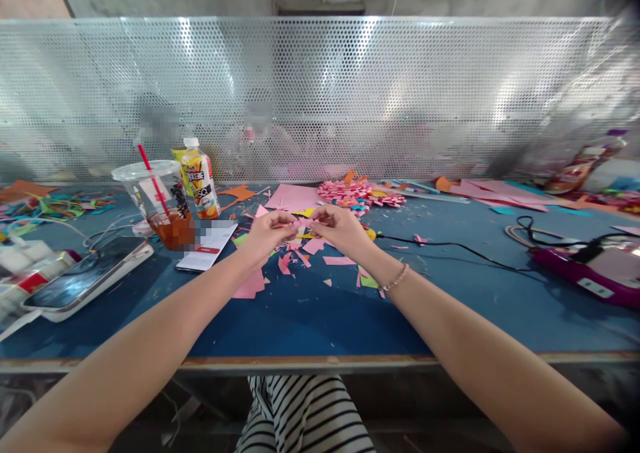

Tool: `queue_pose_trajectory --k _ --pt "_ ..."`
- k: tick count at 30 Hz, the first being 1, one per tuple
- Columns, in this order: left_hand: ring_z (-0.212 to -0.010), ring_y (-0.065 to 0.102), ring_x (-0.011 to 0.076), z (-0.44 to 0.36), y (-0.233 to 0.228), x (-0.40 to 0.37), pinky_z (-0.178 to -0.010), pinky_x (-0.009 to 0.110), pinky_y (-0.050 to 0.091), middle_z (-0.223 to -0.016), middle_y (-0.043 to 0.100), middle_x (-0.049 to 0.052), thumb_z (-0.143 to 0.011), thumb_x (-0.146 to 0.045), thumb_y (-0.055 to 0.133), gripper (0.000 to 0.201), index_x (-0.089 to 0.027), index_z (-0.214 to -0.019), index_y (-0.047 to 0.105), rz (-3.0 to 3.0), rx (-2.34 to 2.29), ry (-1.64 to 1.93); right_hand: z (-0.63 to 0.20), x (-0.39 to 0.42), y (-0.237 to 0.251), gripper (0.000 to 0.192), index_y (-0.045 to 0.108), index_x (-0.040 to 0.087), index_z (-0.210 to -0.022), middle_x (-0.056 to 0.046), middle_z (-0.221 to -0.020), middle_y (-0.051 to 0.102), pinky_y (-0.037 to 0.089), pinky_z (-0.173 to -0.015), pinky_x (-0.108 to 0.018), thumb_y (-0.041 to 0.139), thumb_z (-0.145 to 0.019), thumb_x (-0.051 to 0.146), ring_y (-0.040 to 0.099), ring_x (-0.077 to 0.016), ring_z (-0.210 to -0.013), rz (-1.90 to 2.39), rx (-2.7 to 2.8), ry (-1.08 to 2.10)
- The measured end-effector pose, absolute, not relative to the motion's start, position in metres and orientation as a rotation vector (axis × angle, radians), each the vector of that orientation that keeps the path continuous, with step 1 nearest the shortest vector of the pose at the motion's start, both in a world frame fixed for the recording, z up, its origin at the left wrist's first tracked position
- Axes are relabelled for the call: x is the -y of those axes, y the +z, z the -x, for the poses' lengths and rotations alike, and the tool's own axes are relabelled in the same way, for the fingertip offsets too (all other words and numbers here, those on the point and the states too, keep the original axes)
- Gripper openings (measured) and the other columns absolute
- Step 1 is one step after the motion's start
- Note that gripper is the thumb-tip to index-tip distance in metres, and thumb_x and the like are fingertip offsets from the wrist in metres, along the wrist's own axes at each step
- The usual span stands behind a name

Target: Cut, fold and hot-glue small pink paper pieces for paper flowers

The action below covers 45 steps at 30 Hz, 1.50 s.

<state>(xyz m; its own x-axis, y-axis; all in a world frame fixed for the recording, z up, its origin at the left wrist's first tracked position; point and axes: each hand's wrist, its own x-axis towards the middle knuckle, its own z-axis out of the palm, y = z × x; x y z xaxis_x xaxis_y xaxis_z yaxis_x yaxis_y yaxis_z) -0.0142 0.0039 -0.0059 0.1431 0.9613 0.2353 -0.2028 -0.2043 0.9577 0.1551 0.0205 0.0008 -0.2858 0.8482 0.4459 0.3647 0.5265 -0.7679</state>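
Between my two hands, just above the blue table (320, 326), is a small piece of pink paper (303, 223). The fingertips of my left hand (270, 234) pinch its left end. My right hand (340, 229) pinches the other end, with a bracelet on that wrist. Pink paper scraps (285, 263) lie scattered beneath and around both hands, with a few green and yellow bits. Behind the hands a pink sheet (291, 197) lies flat, beside a heap of folded pink paper pieces (345, 191). My fingers partly cover the held paper, so its exact shape cannot be made out.
On the left stand a plastic cup with a red straw (173, 229) and a juice bottle (200, 183), near two phones (93, 273). A black cable (455, 243) runs right to a purple power strip (590, 276). A perforated metal panel (320, 93) closes the back.
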Motion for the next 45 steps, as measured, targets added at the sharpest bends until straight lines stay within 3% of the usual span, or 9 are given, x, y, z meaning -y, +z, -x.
queue_pose_trajectory --k 11,21,37,45 --pt "-0.064 0.054 0.0076 0.0139 -0.0049 -0.0023 -0.065 0.025 0.046 -0.07 0.055 -0.002 -0.059 -0.014 0.068 0.024 -0.015 -0.074 0.049 -1.309 -0.8 1.351 -0.1537 -0.0174 0.0026 0.016 0.045 0.02 -0.076 0.001 -0.066 0.055 0.047 -0.055 -0.028 0.057 -0.071 0.029 0.059 -0.0137 -0.059 0.944 1.845 0.713" --pt "-0.067 0.061 0.0104 0.0125 -0.0029 -0.0003 -0.074 0.031 0.047 -0.07 0.055 -0.003 -0.063 -0.011 0.065 0.023 -0.016 -0.076 0.046 -1.291 -0.752 1.339 -0.1528 -0.0177 0.0024 0.016 0.046 0.021 -0.075 0.001 -0.065 0.055 0.047 -0.055 -0.028 0.058 -0.07 0.029 0.059 -0.0137 -0.058 0.941 1.83 0.734" --pt "-0.066 0.059 0.0088 0.0142 -0.0064 -0.0039 -0.075 0.031 0.046 -0.068 0.055 -0.003 -0.065 -0.011 0.063 0.022 -0.017 -0.071 0.042 -1.333 -0.715 1.324 -0.1532 -0.0147 0.0045 0.015 0.049 0.021 -0.076 0.0 -0.068 0.056 0.047 -0.054 -0.027 0.058 -0.07 0.031 0.057 -0.0134 -0.061 0.98 1.848 0.66" --pt "-0.06 0.05 0.007 0.0151 -0.0018 -0.0037 -0.058 0.022 0.038 -0.062 0.05 -0.004 -0.059 -0.012 0.067 0.024 -0.017 -0.066 0.044 -1.258 -0.831 1.383 -0.1508 -0.0132 0.0078 0.017 0.054 0.019 -0.084 -0.002 -0.077 0.057 0.051 -0.062 -0.03 0.055 -0.073 0.032 0.058 -0.0121 -0.061 0.901 1.738 0.817"
